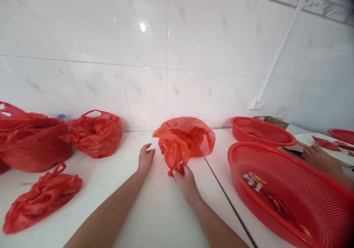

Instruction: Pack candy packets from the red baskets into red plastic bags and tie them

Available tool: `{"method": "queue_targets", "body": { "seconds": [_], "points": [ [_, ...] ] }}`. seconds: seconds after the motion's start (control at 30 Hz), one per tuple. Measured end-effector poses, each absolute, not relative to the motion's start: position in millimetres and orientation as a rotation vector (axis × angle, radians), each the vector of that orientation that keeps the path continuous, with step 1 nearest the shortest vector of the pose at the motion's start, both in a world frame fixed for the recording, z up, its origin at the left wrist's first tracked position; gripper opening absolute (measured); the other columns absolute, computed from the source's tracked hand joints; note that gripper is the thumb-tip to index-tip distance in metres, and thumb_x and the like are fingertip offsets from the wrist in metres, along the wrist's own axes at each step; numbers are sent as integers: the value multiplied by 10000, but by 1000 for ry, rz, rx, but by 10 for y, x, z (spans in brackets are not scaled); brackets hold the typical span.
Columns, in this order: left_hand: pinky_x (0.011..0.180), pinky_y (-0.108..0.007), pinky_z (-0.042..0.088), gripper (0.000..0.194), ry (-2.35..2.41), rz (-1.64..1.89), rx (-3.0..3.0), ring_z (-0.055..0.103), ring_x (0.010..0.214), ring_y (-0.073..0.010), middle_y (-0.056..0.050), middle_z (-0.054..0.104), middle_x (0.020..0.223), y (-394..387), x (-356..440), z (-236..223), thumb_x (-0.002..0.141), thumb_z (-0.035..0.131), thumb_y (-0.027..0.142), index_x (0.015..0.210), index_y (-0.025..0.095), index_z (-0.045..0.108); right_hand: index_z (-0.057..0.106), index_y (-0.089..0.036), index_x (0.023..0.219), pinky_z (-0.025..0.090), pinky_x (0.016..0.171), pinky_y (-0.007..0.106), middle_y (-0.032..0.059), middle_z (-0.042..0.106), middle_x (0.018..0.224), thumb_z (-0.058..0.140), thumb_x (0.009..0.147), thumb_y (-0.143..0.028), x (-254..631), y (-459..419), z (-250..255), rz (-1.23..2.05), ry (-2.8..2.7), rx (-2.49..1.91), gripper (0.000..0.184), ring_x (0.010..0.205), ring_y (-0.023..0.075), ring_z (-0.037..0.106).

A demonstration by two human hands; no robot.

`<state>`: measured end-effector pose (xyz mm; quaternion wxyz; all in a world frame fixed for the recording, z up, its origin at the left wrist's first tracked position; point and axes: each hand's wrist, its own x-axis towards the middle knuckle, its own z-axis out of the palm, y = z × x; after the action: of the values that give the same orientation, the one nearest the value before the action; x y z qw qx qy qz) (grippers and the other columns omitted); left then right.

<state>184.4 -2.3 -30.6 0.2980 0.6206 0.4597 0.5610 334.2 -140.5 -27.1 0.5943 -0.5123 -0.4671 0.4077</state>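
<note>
My right hand (186, 178) grips the gathered lower end of a thin red plastic bag (190, 130). The bag puffs out behind that hand, close to the tiled wall, and what is inside it, if anything, is hidden. To the left of the bag, my left hand (146, 158) hovers over or rests on the white table, fingers apart and holding nothing. Further left sits a fuller red plastic bag (103, 135) with its handle loop up.
A large red bag (35, 141) and a flatter knotted bag (44, 200) lie at the left. On the right stand a red perforated basket (238, 174), holding small packets, and a red basin (262, 130). Another person's hand (318, 157) works behind the basket. A seam (229, 196) crosses the table.
</note>
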Motion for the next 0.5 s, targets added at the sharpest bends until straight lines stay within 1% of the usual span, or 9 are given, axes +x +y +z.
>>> {"method": "queue_targets", "body": {
  "seconds": [0.1, 0.17, 0.23, 0.3, 0.33, 0.37, 0.4, 0.43, 0.5],
  "points": [
    [717, -363, 541, 450, 1139, 1263, 1614, 651, 801, -195, -116, 666, 975, -273, 1480, -366, 862, 464, 534, 1059, 156, 607, 568, -165, 833, 457, 676, 285, 64, 658, 821, 544, 827, -426, 3376, -1377, -292, 1049, -1027, -1131, 262, 745, 173, 599],
    [757, -383, 534, 512, 1061, 1157, 1618, 656, 844, -215, -125, 672, 1014, -468, 1340, -383, 812, 513, 576, 1112, 172, 600, 584, -163, 784, 450, 643, 278, 62, 647, 788, 496, 845, -516, 3343, -1394, -294, 1121, -1072, -1094, 369, 703, 162, 576],
    [853, -416, 506, 652, 975, 1123, 1607, 624, 1005, -252, -156, 602, 1205, -640, 1309, -383, 745, 601, 585, 1266, 207, 502, 605, -159, 737, 445, 638, 279, 56, 633, 741, 451, 862, -544, 3275, -1443, -275, 1235, -1191, -1051, 433, 673, 154, 553],
    [912, -437, 476, 859, 857, 1117, 1541, 555, 1147, -282, -184, 486, 1352, -777, 1358, -368, 692, 658, 588, 1400, 236, 322, 618, -161, 723, 439, 659, 280, 40, 620, 715, 460, 870, -510, 3195, -1507, -236, 1332, -1355, -1004, 410, 670, 148, 542],
    [909, -438, 478, 934, 788, 1100, 1494, 543, 1165, -290, -192, 472, 1363, -834, 1396, -353, 675, 677, 583, 1430, 240, 248, 619, -168, 729, 433, 667, 277, 27, 611, 711, 484, 865, -480, 3159, -1538, -215, 1355, -1430, -989, 366, 674, 144, 538],
    [886, -432, 490, 979, 721, 1073, 1452, 558, 1144, -292, -190, 501, 1332, -884, 1434, -335, 657, 703, 563, 1441, 240, 213, 617, -176, 742, 428, 672, 275, 14, 604, 713, 507, 856, -449, 3128, -1564, -195, 1360, -1489, -985, 316, 679, 142, 536],
    [856, -421, 504, 983, 663, 1033, 1422, 591, 1090, -287, -174, 557, 1265, -927, 1466, -314, 644, 731, 522, 1436, 237, 225, 613, -185, 761, 425, 672, 274, 5, 599, 726, 526, 846, -422, 3103, -1585, -179, 1359, -1526, -987, 266, 685, 141, 536],
    [815, -406, 517, 925, 627, 990, 1404, 628, 1006, -274, -147, 620, 1162, -963, 1488, -293, 644, 747, 476, 1410, 227, 291, 603, -194, 774, 426, 667, 274, -2, 592, 734, 539, 835, -402, 3086, -1599, -172, 1357, -1544, -991, 226, 689, 142, 536],
    [716, -363, 529, 629, 650, 946, 1392, 661, 822, -235, -84, 685, 931, -1001, 1502, -257, 677, 729, 401, 1233, 197, 516, 572, -201, 765, 424, 646, 271, -12, 564, 714, 548, 820, -377, 3072, -1606, -184, 1341, -1548, -1003, 186, 670, 138, 523]
  ]
}}
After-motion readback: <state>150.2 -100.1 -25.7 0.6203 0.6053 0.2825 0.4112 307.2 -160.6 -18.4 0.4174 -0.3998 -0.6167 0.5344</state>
